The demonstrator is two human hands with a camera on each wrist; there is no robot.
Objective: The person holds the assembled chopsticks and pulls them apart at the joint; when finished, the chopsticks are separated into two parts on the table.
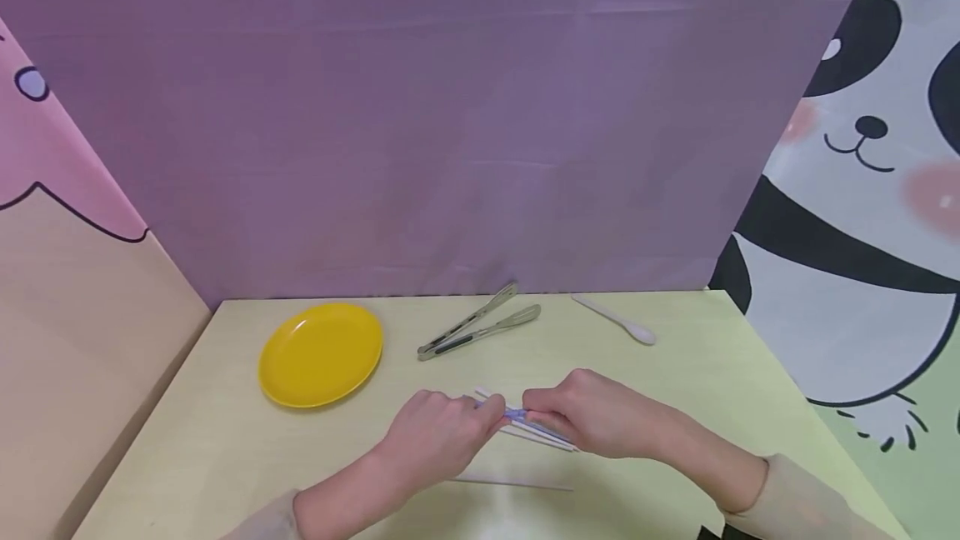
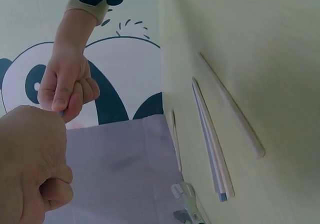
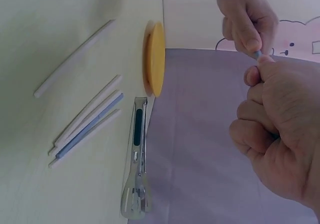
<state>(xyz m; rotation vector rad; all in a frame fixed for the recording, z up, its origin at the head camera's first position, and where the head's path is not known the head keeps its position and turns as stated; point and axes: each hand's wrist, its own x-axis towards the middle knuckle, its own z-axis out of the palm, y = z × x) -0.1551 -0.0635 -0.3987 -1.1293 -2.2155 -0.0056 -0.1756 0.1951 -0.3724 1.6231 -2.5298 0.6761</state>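
Observation:
Above the table, both hands pinch a short blue piece, seemingly a thin stick (image 1: 515, 413), one at each side. Fists hide most of it; a small bit of the blue stick (image 3: 258, 54) shows between the thumbs in the right wrist view. The left hand (image 1: 442, 432) has its fingers curled in, and so does the right hand (image 1: 600, 415). Below them on the tabletop lies a loose bundle of several thin sticks, white sticks (image 3: 85, 114) with a blue stick (image 3: 90, 126) among them. A single pale stick (image 1: 517, 485) lies apart, nearer the person.
A yellow plate (image 1: 320, 354) sits at the back left of the table (image 1: 210, 440). Metal tongs (image 1: 480, 325) lie spread at the back middle. To their right is a pale spoon (image 1: 615, 320). A purple backdrop (image 1: 480, 123) rises behind the far edge.

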